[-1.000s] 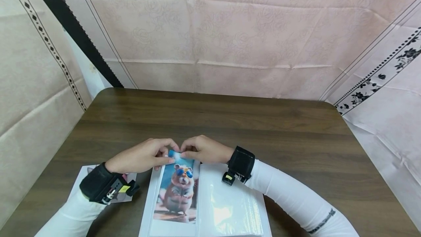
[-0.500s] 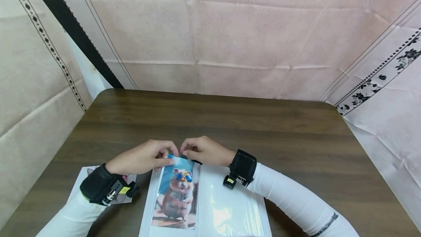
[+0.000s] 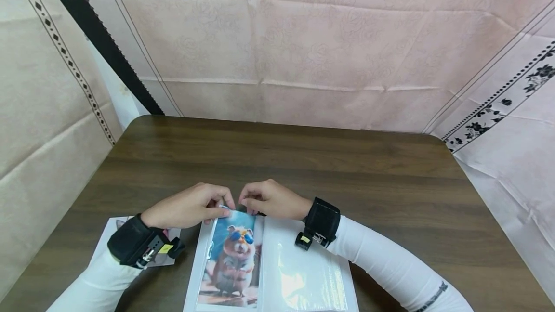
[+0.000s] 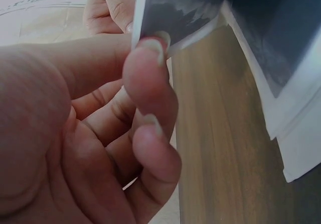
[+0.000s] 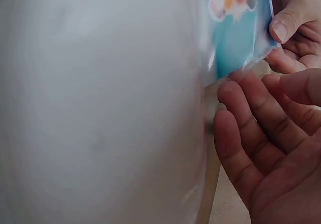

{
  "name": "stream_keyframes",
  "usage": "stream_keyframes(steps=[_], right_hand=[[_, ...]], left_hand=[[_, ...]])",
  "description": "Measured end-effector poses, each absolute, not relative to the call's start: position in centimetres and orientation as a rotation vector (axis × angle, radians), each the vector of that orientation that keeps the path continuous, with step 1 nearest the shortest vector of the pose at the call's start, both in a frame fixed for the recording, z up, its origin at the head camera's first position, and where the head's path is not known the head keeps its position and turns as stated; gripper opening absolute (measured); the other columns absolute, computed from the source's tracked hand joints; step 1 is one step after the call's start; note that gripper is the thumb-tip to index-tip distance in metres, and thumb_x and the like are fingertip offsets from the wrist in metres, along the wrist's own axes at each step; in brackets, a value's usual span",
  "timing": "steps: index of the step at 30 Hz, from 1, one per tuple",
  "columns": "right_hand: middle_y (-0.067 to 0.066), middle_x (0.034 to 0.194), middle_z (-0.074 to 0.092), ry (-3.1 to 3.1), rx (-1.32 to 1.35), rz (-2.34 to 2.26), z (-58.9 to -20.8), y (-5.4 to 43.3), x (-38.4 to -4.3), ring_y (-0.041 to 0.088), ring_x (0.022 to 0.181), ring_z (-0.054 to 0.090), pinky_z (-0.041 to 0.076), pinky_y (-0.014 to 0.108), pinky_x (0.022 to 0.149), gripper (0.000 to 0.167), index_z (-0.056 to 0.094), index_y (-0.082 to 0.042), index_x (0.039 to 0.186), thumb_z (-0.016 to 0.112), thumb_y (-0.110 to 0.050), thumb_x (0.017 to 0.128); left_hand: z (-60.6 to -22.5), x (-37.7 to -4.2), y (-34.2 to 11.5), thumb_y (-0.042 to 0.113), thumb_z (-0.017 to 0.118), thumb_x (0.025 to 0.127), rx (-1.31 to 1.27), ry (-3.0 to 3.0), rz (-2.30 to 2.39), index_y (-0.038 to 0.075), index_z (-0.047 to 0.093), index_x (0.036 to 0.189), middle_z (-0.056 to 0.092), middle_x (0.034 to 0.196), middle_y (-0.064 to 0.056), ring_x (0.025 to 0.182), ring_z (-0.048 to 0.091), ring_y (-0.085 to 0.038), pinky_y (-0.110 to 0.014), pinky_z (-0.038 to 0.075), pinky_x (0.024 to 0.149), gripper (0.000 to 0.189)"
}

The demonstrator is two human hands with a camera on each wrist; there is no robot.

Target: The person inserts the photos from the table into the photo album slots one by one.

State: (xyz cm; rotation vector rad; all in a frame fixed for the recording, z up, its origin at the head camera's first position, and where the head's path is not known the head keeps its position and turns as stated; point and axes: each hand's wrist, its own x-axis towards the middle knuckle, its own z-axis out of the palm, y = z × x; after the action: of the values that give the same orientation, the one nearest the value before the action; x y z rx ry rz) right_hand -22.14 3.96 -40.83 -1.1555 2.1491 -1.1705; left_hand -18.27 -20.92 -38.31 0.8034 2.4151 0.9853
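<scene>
A photo album (image 3: 303,268) lies spread at the table's near edge, with clear pocket pages. In its left page's pocket is a picture (image 3: 234,266) of a hamster in blue sunglasses. At the top edge of that page, my left hand (image 3: 186,207) pinches the pocket's left corner between thumb and finger. The left wrist view shows the pinched page (image 4: 183,13) edge-on. My right hand (image 3: 273,200) is beside the pocket's top right corner, its fingers loosely bent. In the right wrist view, its fingertips (image 5: 231,91) are close under the clear sleeve (image 5: 235,48), nothing visibly gripped.
Under the left wrist, partly covered, a printed sheet (image 3: 101,240) lies on the brown wooden table (image 3: 277,153). Pale patterned cloth (image 3: 303,52) hangs behind and at both sides of the table. Each wrist wears a black camera band (image 3: 323,218).
The picture has slid down into the pocket, its top edge now lower. My right hand has shifted slightly right and down, off the picture's top; the left keeps its pinch.
</scene>
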Motion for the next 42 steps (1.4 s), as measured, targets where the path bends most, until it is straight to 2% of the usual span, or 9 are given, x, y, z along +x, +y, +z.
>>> stream_keyframes(steps=[5,12,17,27,29,32,36,39,42], right_hand=[[0.010,0.088,0.072,2.146,-1.154,-1.175,-40.8,4.1,-22.0,0.021,0.080,0.068,0.052,0.018,0.071,0.018,0.069,-0.002,0.112,0.056,-0.010,0.104],[0.010,0.088,0.072,2.145,-1.155,-1.171,-40.8,4.2,-21.9,0.016,0.078,0.067,0.051,0.017,0.070,0.017,0.069,-0.002,0.112,0.056,-0.010,0.104],[0.007,0.091,0.073,2.152,-1.163,-1.155,-40.7,4.4,-21.8,0.015,0.080,0.067,0.051,0.018,0.071,0.018,0.069,-0.003,0.113,0.056,-0.010,0.104],[0.003,0.103,0.074,2.234,-1.252,-0.944,-40.3,4.9,-20.7,0.001,0.081,0.059,0.049,0.015,0.076,0.016,0.070,-0.010,0.113,0.058,-0.014,0.104],[0.002,0.109,0.074,2.252,-1.250,-0.885,-40.0,5.1,-20.2,0.002,0.088,0.063,0.051,0.016,0.080,0.018,0.070,-0.011,0.117,0.059,-0.015,0.104],[0.000,0.123,0.071,2.307,-1.255,-0.752,-39.7,5.5,-19.4,0.007,0.109,0.065,0.052,0.023,0.093,0.024,0.068,-0.013,0.126,0.059,-0.019,0.104],[0.001,0.146,0.058,2.389,-1.291,-0.540,-39.6,6.0,-18.1,0.017,0.138,0.051,0.047,0.036,0.109,0.033,0.062,-0.017,0.135,0.059,-0.027,0.104],[0.004,0.154,0.051,2.450,-1.389,-0.365,-39.6,6.4,-17.1,0.022,0.144,0.046,0.046,0.039,0.111,0.035,0.062,-0.018,0.135,0.059,-0.032,0.103],[0.007,0.153,0.052,2.507,-1.528,-0.189,-39.6,6.7,-16.3,0.024,0.142,0.049,0.045,0.039,0.112,0.032,0.065,-0.018,0.130,0.061,-0.033,0.102]], left_hand=[[-38.3,-18.3,-20.9,0.019,0.065,0.100,0.810,2.408,0.992,0.018,0.070,0.106,0.066,0.089,0.004,0.067,0.056,-0.009,-0.023,0.047,0.058,0.008],[-38.4,-18.4,-20.9,0.020,0.064,0.101,0.834,2.402,0.996,0.021,0.072,0.104,0.068,0.095,0.003,0.070,0.058,-0.009,-0.024,0.048,0.060,0.009],[-38.4,-18.5,-20.9,0.021,0.063,0.101,0.840,2.406,0.974,0.022,0.073,0.102,0.067,0.093,0.004,0.073,0.057,-0.009,-0.023,0.047,0.061,0.010],[-38.8,-18.7,-21.0,0.023,0.065,0.100,0.838,2.415,0.941,0.022,0.071,0.099,0.059,0.084,0.006,0.074,0.054,-0.010,-0.022,0.044,0.062,0.006],[-38.9,-18.7,-21.1,0.023,0.065,0.100,0.829,2.414,0.939,0.022,0.071,0.100,0.058,0.083,0.006,0.074,0.053,-0.010,-0.023,0.044,0.062,0.005],[-39.2,-18.9,-21.3,0.022,0.066,0.100,0.817,2.405,0.942,0.021,0.069,0.102,0.057,0.082,0.005,0.073,0.053,-0.010,-0.023,0.044,0.062,0.005],[-39.5,-19.1,-21.8,0.020,0.066,0.099,0.806,2.385,0.962,0.017,0.068,0.106,0.060,0.081,0.004,0.070,0.056,-0.010,-0.024,0.048,0.062,0.008],[-39.5,-19.2,-22.5,0.020,0.066,0.099,0.784,2.387,0.975,0.014,0.068,0.109,0.063,0.084,0.002,0.072,0.059,-0.012,-0.025,0.051,0.064,0.012],[-39.3,-19.5,-23.1,0.020,0.067,0.098,0.745,2.428,0.959,0.011,0.067,0.110,0.064,0.085,0.000,0.074,0.060,-0.013,-0.026,0.053,0.065,0.014]])
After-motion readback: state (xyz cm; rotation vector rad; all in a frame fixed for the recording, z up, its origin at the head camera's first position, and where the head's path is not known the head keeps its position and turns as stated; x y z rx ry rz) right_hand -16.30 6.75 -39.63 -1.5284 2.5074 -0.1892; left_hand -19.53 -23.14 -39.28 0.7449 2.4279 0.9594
